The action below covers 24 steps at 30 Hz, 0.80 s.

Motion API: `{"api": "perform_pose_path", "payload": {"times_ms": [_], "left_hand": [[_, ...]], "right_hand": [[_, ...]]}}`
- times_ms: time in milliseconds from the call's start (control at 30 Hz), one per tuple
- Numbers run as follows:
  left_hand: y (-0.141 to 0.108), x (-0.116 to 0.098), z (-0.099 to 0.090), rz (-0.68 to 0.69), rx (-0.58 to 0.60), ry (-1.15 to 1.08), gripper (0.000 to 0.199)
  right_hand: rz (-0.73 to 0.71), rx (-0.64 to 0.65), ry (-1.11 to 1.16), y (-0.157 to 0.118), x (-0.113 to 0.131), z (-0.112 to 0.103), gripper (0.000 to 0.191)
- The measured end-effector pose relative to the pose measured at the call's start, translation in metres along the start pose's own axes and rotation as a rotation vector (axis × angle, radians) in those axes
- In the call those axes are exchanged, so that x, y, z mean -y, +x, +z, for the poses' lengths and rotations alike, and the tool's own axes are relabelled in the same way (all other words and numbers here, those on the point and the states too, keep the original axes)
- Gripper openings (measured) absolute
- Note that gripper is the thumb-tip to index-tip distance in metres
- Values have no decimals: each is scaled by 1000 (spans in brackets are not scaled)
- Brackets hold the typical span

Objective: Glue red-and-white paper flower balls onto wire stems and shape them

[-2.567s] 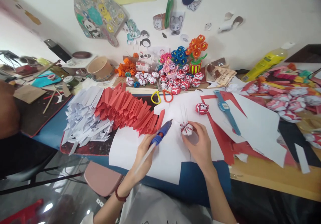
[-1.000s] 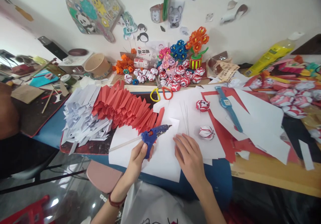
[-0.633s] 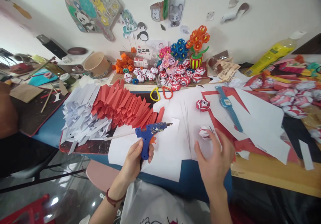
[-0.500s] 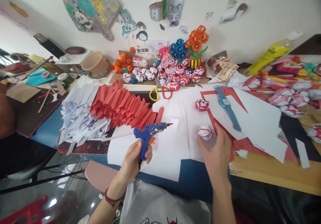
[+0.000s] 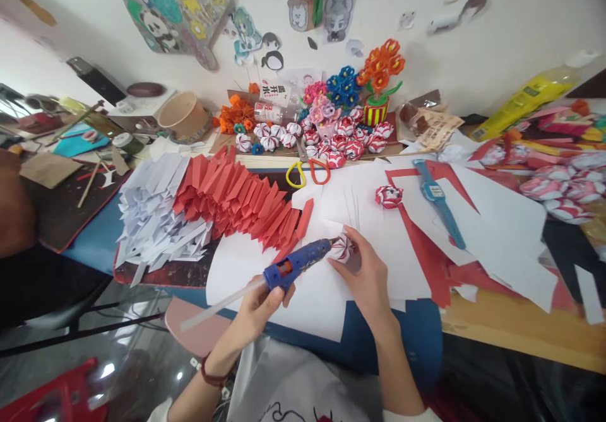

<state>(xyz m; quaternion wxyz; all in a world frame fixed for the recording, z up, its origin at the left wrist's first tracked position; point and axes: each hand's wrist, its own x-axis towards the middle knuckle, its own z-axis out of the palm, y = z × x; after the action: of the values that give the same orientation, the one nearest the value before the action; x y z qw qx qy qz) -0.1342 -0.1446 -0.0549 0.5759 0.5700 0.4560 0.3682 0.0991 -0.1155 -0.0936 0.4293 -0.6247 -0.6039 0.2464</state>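
Note:
My left hand (image 5: 265, 302) is wrapped round the handle of a blue hot glue gun (image 5: 300, 261), a long glue stick poking out of its rear. The nozzle points right and meets, or nearly meets, a red-and-white paper flower ball (image 5: 341, 250). Thumb and fingers of my right hand (image 5: 367, 270) pinch that ball from the right, above the white paper sheet (image 5: 284, 321). Whether the tip touches it I cannot tell. A second red-and-white paper ball (image 5: 389, 197) rests on the paper behind. Thin wires (image 5: 353, 207) lie near my right fingertips, partly hidden.
Folded white paper strips (image 5: 161, 207) and red strips (image 5: 237, 201) are heaped at left. Scissors (image 5: 307, 173) lie behind, before several finished flower balls (image 5: 345, 141). At right are a blue watch (image 5: 440, 201), paper scraps and a yellow bottle (image 5: 530, 103).
My right hand has picked the paper ball off the sheet and carried it left. The glue gun has turned, its nozzle now at the ball. The view has shifted slightly.

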Motion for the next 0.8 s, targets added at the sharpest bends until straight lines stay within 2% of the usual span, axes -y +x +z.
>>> {"api": "perform_pose_path", "payload": {"times_ms": [167, 267, 367, 500, 667, 800], "left_hand": [[3, 0, 1, 74, -31, 242, 36], [5, 7, 2, 167, -40, 331, 35], [4, 13, 2, 252, -39, 319, 37], [2, 13, 2, 247, -11, 315, 43], [-1, 11, -1, 224, 1, 324, 39], [-3, 10, -2, 303, 54, 370, 38]], "right_hand": [[-63, -17, 2, 0, -4, 1, 49], [-90, -33, 22, 0, -1, -2, 42], [-98, -49, 56, -2, 4, -6, 44], [-112, -64, 79, -4, 13, -11, 44], [-135, -72, 73, -6, 22, -18, 44], [-160, -75, 70, -9, 26, -20, 44]]}}
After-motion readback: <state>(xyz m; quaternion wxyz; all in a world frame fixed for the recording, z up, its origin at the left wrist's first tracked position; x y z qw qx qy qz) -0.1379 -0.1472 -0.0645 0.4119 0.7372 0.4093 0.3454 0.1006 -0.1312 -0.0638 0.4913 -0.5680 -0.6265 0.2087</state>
